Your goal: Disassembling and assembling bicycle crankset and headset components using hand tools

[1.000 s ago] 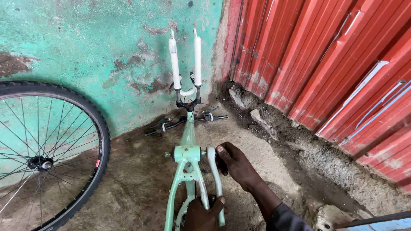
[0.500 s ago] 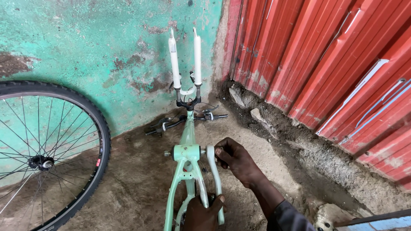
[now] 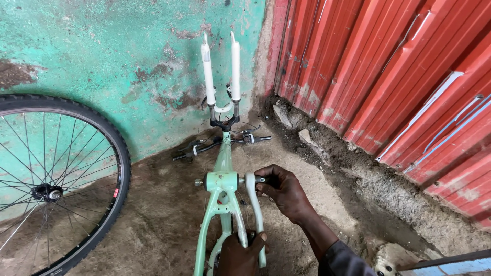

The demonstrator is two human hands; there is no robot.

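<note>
Upturned mint-green bicycle frame (image 3: 223, 197) on dirt floor (image 3: 158, 204) by turquoise wall (image 3: 102, 61). Right hand (image 3: 284, 191), fingers closed on white crank arm (image 3: 254, 204). Left hand (image 3: 240, 253) grips frame lower down. Loose wheel (image 3: 56, 184) leans left.

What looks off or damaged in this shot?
The mint-green bike frame stands upside down, its white fork pointing up with no wheel; a wheel leans on the wall. The teal wall is flaking to bare patches. The right hand grips the white crank arm; the left hand steadies the frame.
</note>
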